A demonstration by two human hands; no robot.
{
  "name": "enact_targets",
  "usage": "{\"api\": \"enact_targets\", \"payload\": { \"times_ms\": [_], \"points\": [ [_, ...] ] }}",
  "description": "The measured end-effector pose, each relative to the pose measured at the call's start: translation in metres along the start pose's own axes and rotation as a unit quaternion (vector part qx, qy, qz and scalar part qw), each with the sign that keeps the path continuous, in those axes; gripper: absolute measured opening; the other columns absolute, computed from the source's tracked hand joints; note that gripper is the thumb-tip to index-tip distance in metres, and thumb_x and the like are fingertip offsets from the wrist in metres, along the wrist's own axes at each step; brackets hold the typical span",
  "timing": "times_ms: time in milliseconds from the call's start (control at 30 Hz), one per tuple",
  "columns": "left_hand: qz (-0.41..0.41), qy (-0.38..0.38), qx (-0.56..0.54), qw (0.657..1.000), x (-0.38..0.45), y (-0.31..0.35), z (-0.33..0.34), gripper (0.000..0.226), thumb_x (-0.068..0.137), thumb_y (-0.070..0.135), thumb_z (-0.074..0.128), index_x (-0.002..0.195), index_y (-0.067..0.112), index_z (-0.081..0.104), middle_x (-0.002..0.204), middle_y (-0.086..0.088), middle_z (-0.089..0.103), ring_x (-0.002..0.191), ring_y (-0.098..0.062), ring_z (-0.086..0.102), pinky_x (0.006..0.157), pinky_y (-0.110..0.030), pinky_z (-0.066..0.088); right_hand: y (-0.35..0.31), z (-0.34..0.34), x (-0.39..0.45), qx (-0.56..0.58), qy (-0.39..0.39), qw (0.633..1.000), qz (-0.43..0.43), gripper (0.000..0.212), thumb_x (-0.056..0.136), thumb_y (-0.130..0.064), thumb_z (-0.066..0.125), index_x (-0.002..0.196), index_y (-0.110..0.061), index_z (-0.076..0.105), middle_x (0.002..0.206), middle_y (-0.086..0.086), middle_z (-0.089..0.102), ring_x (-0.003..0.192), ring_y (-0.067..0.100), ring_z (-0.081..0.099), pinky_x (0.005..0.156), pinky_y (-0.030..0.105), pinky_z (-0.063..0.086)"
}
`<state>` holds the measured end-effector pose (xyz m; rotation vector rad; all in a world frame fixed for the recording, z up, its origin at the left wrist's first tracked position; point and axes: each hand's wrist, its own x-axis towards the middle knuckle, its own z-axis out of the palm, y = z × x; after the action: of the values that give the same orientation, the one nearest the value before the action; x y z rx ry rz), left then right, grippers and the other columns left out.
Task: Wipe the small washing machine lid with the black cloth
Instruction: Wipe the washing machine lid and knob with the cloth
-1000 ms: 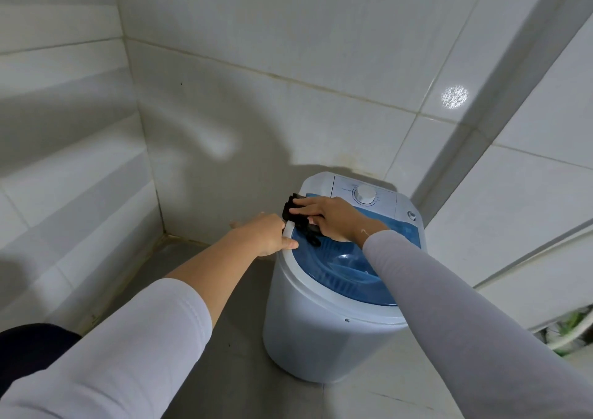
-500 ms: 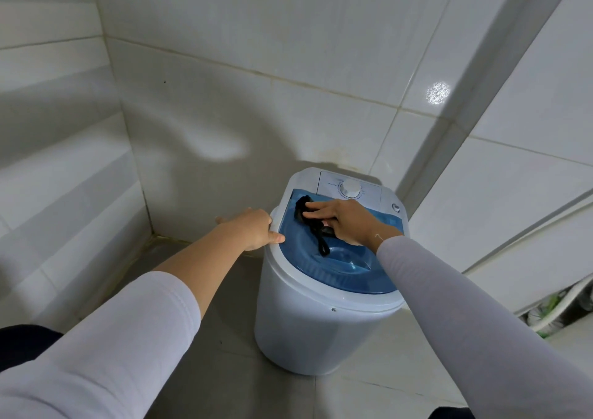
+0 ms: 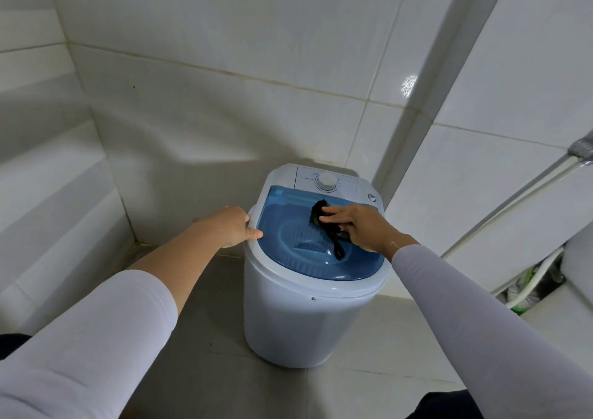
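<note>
A small white washing machine (image 3: 298, 319) stands on the grey floor (image 3: 199, 354) in the corner of a tiled room, its back against the wall tiles (image 3: 224, 113). Its blue see-through lid (image 3: 282, 226) is closed, and behind it sits a white control strip with a round dial (image 3: 327, 181).

The right hand (image 3: 359, 226) lies flat on the far right part of the lid, fingers stretched toward the left and pressing the black cloth (image 3: 321, 216) against the plastic. The cloth is bunched under the fingertips near the lid's back edge, and a thin dark tail of it trails down toward the dip in the middle of the lid.

The left hand (image 3: 231, 226) rests on the machine's left rim, thumb on top of the white edge beside the lid, the other fingers curled around the outside; how tightly it grips I cannot quite tell from here. It holds nothing else.

At the far right, a pale hose (image 3: 532, 280) runs down the wall.
</note>
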<state>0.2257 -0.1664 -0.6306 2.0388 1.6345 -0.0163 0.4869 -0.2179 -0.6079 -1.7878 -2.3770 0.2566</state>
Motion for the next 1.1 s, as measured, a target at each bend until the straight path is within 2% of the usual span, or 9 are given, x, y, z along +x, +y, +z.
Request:
{"api": "enact_targets", "payload": {
  "times_ms": [100,233,467,600,733,867,967,1100],
  "points": [
    [0.008,0.003,0.006,1.000,-0.003,0.003,-0.001,0.060,0.095,0.041,0.049,0.143,0.007,0.040,0.150,-0.010,0.039,0.137,-0.028,0.040,0.110,-0.037,0.031,0.008,-0.004,-0.012,0.003,0.016,1.000,0.010,0.041,0.087,0.004,0.054,0.123,-0.014,0.060,0.140,0.002,0.050,0.128,0.020,0.048,0.092,-0.005,0.018],
    [0.016,-0.005,0.012,1.000,-0.005,0.003,-0.002,0.061,0.095,0.041,0.048,0.145,0.008,0.037,0.154,-0.009,0.034,0.140,-0.027,0.035,0.112,-0.037,0.028,0.024,-0.007,-0.031,-0.015,0.036,0.998,0.046,0.042,0.089,0.003,0.049,0.125,-0.017,0.058,0.141,0.000,0.050,0.128,0.021,0.047,0.096,0.006,0.020],
    [0.027,-0.006,0.002,1.000,-0.009,0.004,-0.003,0.059,0.095,0.040,0.049,0.144,0.009,0.040,0.154,-0.008,0.034,0.139,-0.026,0.036,0.112,-0.035,0.028,0.039,-0.007,-0.067,0.043,0.096,0.988,0.112,0.039,0.089,0.003,0.048,0.118,-0.017,0.064,0.135,0.000,0.056,0.123,0.022,0.053,0.101,0.011,0.026],
    [0.021,-0.002,-0.020,1.000,-0.013,0.004,-0.002,0.063,0.096,0.040,0.047,0.147,0.007,0.033,0.157,-0.007,0.026,0.143,-0.025,0.029,0.115,-0.034,0.023,0.041,-0.003,-0.078,0.064,0.119,0.981,0.139,0.038,0.088,0.002,0.048,0.117,-0.017,0.064,0.134,0.000,0.057,0.123,0.020,0.054,0.099,0.007,0.025],
    [0.028,0.038,-0.064,0.997,-0.022,0.004,0.003,0.059,0.095,0.039,0.050,0.145,0.010,0.037,0.154,-0.006,0.034,0.139,-0.026,0.036,0.112,-0.035,0.028,0.043,-0.015,-0.077,0.076,0.098,0.980,0.153,0.033,0.087,0.003,0.053,0.113,-0.011,0.067,0.128,0.007,0.062,0.120,0.023,0.056,0.096,0.004,0.026],
    [0.025,0.035,-0.102,0.994,-0.030,-0.005,0.007,0.070,0.090,0.049,0.054,0.147,0.015,0.033,0.156,-0.003,0.031,0.142,-0.024,0.033,0.115,-0.036,0.026,0.025,-0.052,-0.053,0.059,0.086,0.985,0.135,0.032,0.088,-0.001,0.053,0.114,-0.013,0.066,0.124,0.006,0.064,0.115,0.022,0.057,0.089,0.005,0.028],
    [0.022,0.007,-0.143,0.989,-0.035,-0.011,0.011,0.085,0.081,0.057,0.061,0.149,0.017,0.029,0.157,-0.001,0.029,0.143,-0.022,0.030,0.115,-0.036,0.026,-0.012,-0.068,-0.016,0.045,0.080,0.993,0.080,0.037,0.090,0.000,0.048,0.116,-0.018,0.065,0.126,0.003,0.062,0.116,0.020,0.055,0.093,0.012,0.030],
    [0.022,0.010,-0.220,0.975,-0.040,-0.014,0.020,0.091,0.077,0.054,0.067,0.150,0.019,0.027,0.157,0.000,0.028,0.143,-0.021,0.031,0.113,-0.034,0.028,-0.072,-0.055,0.028,0.045,0.050,0.998,-0.007,0.041,0.089,0.003,0.045,0.117,-0.021,0.065,0.127,0.003,0.061,0.115,0.020,0.054,0.093,0.018,0.035]
  ]
}}
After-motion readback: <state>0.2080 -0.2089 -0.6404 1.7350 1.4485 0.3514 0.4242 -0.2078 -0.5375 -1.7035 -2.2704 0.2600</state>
